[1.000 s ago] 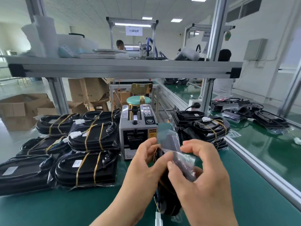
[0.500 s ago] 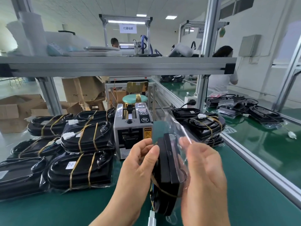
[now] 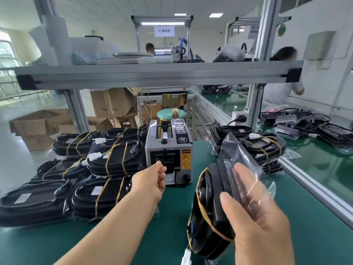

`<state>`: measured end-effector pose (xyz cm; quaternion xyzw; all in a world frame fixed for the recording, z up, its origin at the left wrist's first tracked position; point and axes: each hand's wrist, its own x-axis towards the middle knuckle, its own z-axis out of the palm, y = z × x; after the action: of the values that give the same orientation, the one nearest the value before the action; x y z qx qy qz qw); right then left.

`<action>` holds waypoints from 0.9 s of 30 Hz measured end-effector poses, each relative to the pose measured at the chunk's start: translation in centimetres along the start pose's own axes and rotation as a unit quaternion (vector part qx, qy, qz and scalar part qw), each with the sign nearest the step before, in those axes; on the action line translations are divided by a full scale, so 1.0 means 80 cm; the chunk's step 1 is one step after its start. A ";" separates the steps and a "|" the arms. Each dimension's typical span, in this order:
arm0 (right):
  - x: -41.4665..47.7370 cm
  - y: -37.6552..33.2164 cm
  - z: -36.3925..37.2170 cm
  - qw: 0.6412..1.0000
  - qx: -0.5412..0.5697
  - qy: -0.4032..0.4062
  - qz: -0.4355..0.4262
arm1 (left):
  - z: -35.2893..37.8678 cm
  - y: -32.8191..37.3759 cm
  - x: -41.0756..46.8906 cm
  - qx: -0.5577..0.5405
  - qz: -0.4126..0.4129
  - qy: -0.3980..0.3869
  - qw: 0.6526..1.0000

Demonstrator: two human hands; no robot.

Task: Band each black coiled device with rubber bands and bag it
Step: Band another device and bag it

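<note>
Device [image 3: 214, 213] on edge, long axis upright, right hand [image 3: 263, 232] gripping

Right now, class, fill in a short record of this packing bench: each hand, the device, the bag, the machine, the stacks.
Left hand: reaches toward tape dispenser, fingers curled; grip unclear
Right hand: grips banded black device, thumb on it
Clear bag: partly over device, top standing free
Left stack: banded devices in bags
Right pile: more banded devices

The green bench [image 3: 315, 217] bears bagged devices [image 3: 114, 159] and tape dispenser [image 3: 169, 153].
</note>
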<state>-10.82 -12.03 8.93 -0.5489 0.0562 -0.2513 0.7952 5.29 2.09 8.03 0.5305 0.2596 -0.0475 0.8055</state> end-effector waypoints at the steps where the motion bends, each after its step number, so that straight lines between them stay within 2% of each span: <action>1: -0.004 -0.003 0.002 1.000 -0.001 -0.017 -0.004 | 0.005 0.002 0.006 0.002 -0.009 0.004 1.000; 4: -0.011 -0.010 0.003 0.998 0.000 -0.058 -0.015 | 0.018 0.006 0.016 -0.005 -0.020 0.015 1.000; 8: -0.018 -0.015 0.001 0.997 0.005 -0.070 -0.021 | 0.032 0.009 0.019 -0.053 -0.023 0.038 0.998; 11: -0.020 -0.012 0.000 0.995 -0.001 -0.075 -0.060 | 0.041 0.006 0.012 -0.111 -0.013 0.065 0.992; 13: -0.019 -0.008 0.001 0.992 0.001 -0.080 -0.102 | 0.039 0.002 0.002 -0.103 0.020 0.074 0.992; 15: -0.018 -0.004 -0.002 0.985 -0.021 -0.075 -0.153 | 0.026 0.002 -0.014 -0.078 0.059 0.017 0.995; 17: -0.017 -0.002 -0.008 0.983 -0.038 -0.056 -0.173 | 0.002 0.005 -0.041 -0.057 0.105 -0.105 0.987; 19: -0.017 0.002 -0.010 0.987 -0.018 -0.048 -0.152 | -0.026 0.009 -0.079 -0.019 0.163 -0.253 0.954; 21: -0.016 0.007 -0.008 0.991 0.020 -0.051 -0.120 | -0.046 0.014 -0.123 0.052 0.221 -0.367 0.902; 23: -0.017 0.006 -0.004 0.991 0.004 -0.056 -0.122 | -0.053 0.017 -0.154 0.156 0.275 -0.390 0.865; 25: -0.018 0.003 0.001 0.988 -0.014 -0.077 -0.133 | -0.052 0.017 -0.173 0.256 0.322 -0.363 0.836; 27: -0.019 0.003 0.002 0.986 -0.028 -0.088 -0.141 | -0.050 0.016 -0.180 0.303 0.335 -0.336 0.826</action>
<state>-11.96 -11.15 8.49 -0.5933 -0.0847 -0.3101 0.7380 -8.12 3.31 14.61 0.7535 -0.2483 -0.0267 0.6082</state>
